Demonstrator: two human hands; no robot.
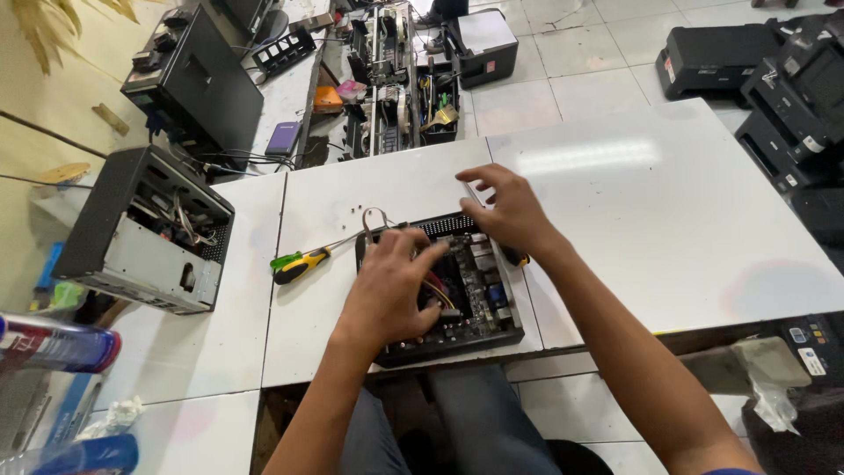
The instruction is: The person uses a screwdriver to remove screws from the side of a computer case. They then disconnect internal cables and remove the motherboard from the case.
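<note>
Under both hands, small open black computer case [457, 327] w/ bare circuit board, sitting on white table [668, 211] close to the near edge. Left hand [387, 286] pressed flat-ish onto board area, fingers curled down among coloured wires [437, 290]; can't tell whether pinching a wire or just resting. Right hand [510, 211] over the far rim of case, fingers spread apart, tips touching perforated back edge, nothing clearly clamped.

Just left of left hand: yellow-green handled screwdriver [301, 265], shaft pointing toward case. Just beyond left fingertips: loose screws [359, 211] and a thin wire loop [376, 216] on bare tabletop. Peeking from under right wrist: black-and-orange tool tip [516, 259], mostly hidden.

Risks, judged from layout:
- Wires snagged or yanked off connector if left hand lifts w/ fingers hooked in bundle
- Board parts bent or cracked under palm pressure, bare skin on electronics, static likely too
- Loose screws swept off by left forearm or sleeve, or rolling into table seam, hard to find after
- Screwdriver knocked, rolling off near edge or tip scraping board
- Case sliding toward lap if right hand pushes rim w/o left holding firm, since front already near table edge
- Finger cut on sheet-metal rim under right fingertips

Well left of left hand: second open grey-black case [145, 230], far enough, no clash
</note>
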